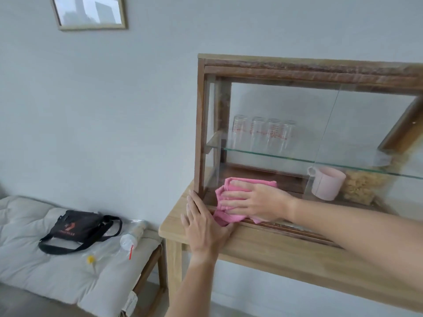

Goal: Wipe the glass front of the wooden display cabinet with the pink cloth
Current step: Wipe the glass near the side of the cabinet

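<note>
The wooden display cabinet point(201, 124) stands on a light wooden table point(286, 250), and its glass front point(286, 106) faces me. My right hand point(258, 202) presses the pink cloth point(225, 191) flat against the lower left corner of the glass. My left hand point(203, 227) lies flat with fingers spread on the table top, against the cabinet's bottom left corner, touching the cloth's lower edge. Inside, several clear glasses point(263, 133) stand on a glass shelf, and a pink mug point(327, 183) sits below.
A bench with a pale cushion point(57, 271) stands left of the table, carrying a black shoulder bag point(77, 227) and a plastic spray bottle point(131, 236). A framed picture point(89, 12) hangs on the wall above. A jar of beige contents point(361, 186) sits beside the mug.
</note>
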